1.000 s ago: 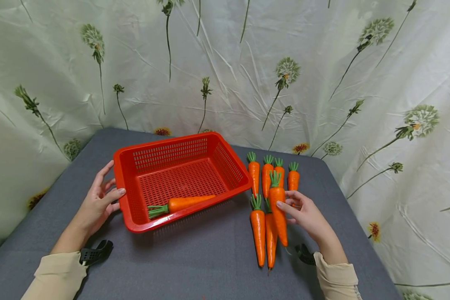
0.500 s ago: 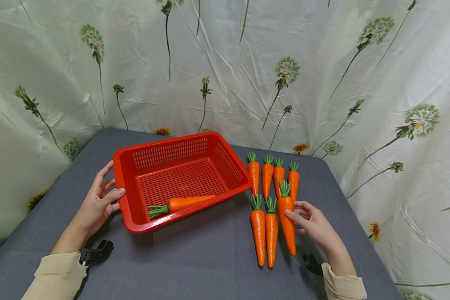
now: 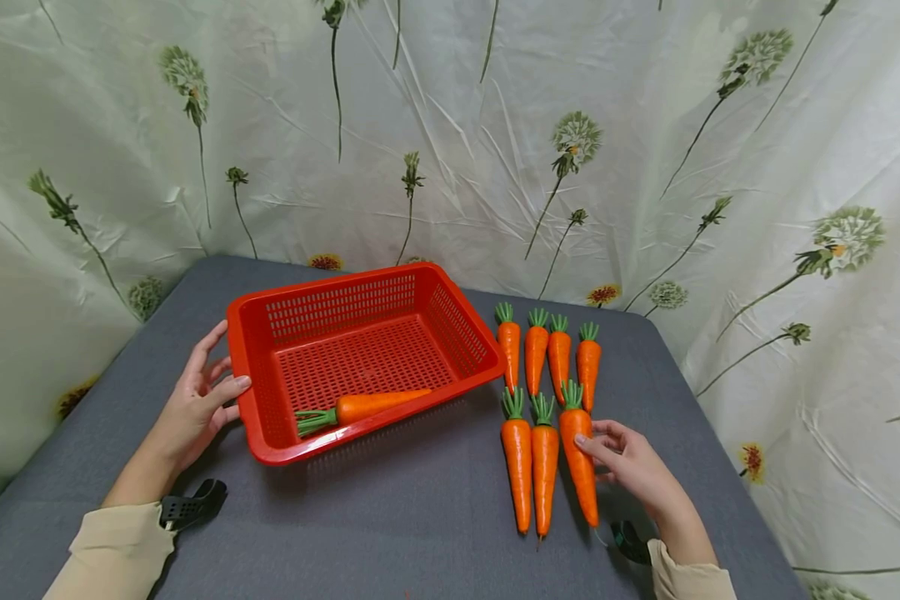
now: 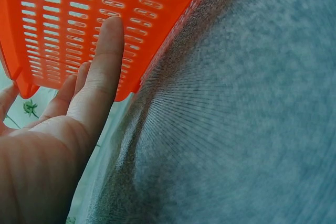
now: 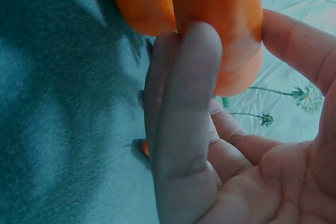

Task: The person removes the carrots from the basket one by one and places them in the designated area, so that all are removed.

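My right hand (image 3: 633, 467) pinches an orange carrot (image 3: 579, 462) with green stem stubs, thumb on its upper side. The right wrist view shows fingers around this carrot (image 5: 215, 3), which hides part of the fingertips. Left of it lie two more carrots, an outer one (image 3: 517, 471) and a nearer one (image 3: 545, 475). My left hand (image 3: 195, 408) holds the left end of a red plastic basket (image 3: 249, 408), its thumb on the rim; in the left wrist view a finger lies along the slotted wall (image 4: 73, 19). One carrot (image 3: 367, 406) lies inside the basket along its front wall.
Behind the front carrots, several others lie in a row, from a leftmost carrot (image 3: 508, 350) to a rightmost carrot (image 3: 588, 367). A grey cloth (image 3: 390, 533) covers the table. A pale curtain (image 3: 450, 125) with dandelion prints hangs behind it.
The right hand has moved the carrot right and toward the front, from over the other carrots to a place beside the front pair. The left hand and the basket stay where they were.
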A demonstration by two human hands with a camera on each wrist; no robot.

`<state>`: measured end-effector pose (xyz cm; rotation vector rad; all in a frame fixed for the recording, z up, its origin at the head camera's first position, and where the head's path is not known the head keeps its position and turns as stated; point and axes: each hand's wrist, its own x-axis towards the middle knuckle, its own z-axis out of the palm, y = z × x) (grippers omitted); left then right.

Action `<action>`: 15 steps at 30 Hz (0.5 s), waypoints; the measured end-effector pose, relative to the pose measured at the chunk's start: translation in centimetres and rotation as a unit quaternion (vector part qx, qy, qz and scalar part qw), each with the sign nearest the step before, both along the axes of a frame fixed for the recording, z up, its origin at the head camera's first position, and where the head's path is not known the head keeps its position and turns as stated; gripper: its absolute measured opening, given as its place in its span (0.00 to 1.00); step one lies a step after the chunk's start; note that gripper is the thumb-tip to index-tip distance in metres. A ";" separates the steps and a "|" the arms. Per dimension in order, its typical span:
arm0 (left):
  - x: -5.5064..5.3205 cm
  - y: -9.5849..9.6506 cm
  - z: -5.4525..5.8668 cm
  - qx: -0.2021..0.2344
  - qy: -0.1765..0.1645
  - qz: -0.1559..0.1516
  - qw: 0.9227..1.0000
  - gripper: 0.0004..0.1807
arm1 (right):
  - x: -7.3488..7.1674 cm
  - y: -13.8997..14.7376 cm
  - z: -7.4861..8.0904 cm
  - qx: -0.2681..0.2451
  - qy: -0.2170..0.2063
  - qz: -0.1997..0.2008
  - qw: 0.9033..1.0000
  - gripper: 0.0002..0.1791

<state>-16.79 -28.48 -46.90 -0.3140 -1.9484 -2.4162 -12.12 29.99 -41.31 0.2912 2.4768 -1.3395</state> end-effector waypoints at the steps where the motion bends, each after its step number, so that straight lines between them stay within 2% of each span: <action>1: 0.0 0.0 0.0 -0.001 0.000 0.000 1.000 0.48 | 0.0 0.1 -0.1 -0.001 -0.004 -0.002 1.000 0.38; 15: 0.0 0.0 0.0 0.006 -0.001 -0.004 1.000 0.47 | 0.3 0.4 -0.9 -0.010 -0.026 -0.012 1.000 0.39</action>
